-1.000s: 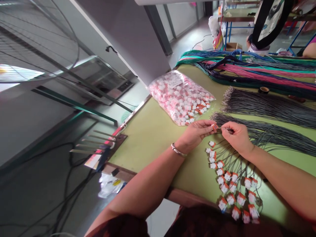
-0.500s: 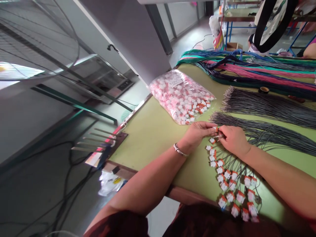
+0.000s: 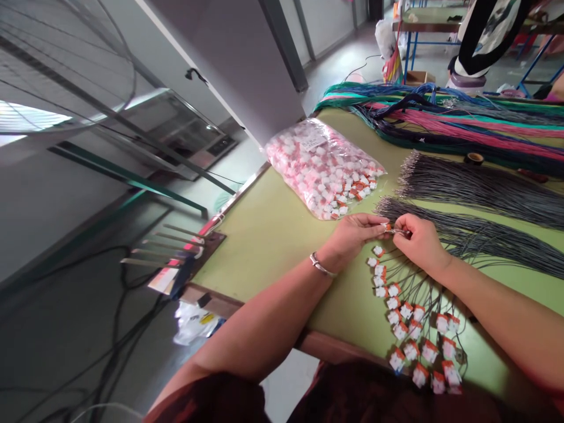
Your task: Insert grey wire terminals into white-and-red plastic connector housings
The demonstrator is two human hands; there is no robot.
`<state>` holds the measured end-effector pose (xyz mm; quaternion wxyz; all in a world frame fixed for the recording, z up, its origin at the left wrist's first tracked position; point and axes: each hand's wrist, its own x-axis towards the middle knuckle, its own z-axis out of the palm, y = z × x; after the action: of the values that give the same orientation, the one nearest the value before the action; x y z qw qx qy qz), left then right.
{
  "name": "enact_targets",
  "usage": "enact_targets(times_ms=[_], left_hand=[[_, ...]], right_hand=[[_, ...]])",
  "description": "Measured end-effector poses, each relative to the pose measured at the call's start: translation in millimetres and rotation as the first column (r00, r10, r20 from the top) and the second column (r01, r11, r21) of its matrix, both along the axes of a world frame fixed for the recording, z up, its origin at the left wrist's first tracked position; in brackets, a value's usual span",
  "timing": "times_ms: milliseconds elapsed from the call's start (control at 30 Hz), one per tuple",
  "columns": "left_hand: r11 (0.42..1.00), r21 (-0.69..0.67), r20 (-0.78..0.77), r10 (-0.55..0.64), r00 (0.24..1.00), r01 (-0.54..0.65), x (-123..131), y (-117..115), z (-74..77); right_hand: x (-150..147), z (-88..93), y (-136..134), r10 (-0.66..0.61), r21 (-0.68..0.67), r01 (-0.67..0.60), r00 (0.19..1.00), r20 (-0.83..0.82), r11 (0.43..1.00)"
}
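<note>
My left hand (image 3: 356, 235) pinches a small white and orange connector (image 3: 388, 228) between thumb and fingertips. Close beside it, my right hand (image 3: 418, 242) is closed on a thin dark wire (image 3: 402, 231), its metal end pointing at the connector. Whether the wire tip sits inside the connector is too small to tell. Below the hands lie several white and orange connectors with wires attached (image 3: 406, 311), spread down to the table's front edge. A bundle of dark wires (image 3: 480, 226) with bare metal ends runs off to the right behind my right hand.
A clear plastic bag of connectors (image 3: 324, 167) lies beyond my left hand. Another dark wire bundle (image 3: 467, 182), a tape roll (image 3: 474, 158) and long coloured wires (image 3: 440, 120) are farther back. A pronged metal rack (image 3: 194, 249) sits at the table's left edge.
My right hand has shifted slightly right and turned, and the metal wire end now lines up with the connector. My left hand keeps its pinch nearly in place. The camera view has moved slightly.
</note>
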<state>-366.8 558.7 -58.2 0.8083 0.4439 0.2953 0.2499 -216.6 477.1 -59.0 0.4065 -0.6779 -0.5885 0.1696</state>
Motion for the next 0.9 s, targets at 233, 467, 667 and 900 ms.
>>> enact_targets(times_ms=[233, 467, 667, 900], left_hand=[[1.000, -0.001, 0.008, 0.019, 1.000, -0.019, 3, -1, -2.6], [0.768, 0.519, -0.441, -0.137, 0.887, 0.376, -8, -2, 16.9], [0.327, 0.804, -0.567, 0.166, 0.807, 0.497, -22, 11, 33.0], [0.308, 0.700, -0.616, 0.717, 0.326, 0.645, -22, 35, 21.4]], right_hand=[[-3, -2.4, 2, 0.010, -0.033, -0.013, 0.997, -0.077, 0.999], [6, 5.8, -1, -0.045, 0.030, 0.061, 0.925, -0.378, 0.998], [6, 7.4, -1, -0.022, -0.066, -0.014, 0.860, -0.510, 0.998], [5, 4.8, 1, -0.024, -0.062, -0.007, 0.875, -0.484, 0.998]])
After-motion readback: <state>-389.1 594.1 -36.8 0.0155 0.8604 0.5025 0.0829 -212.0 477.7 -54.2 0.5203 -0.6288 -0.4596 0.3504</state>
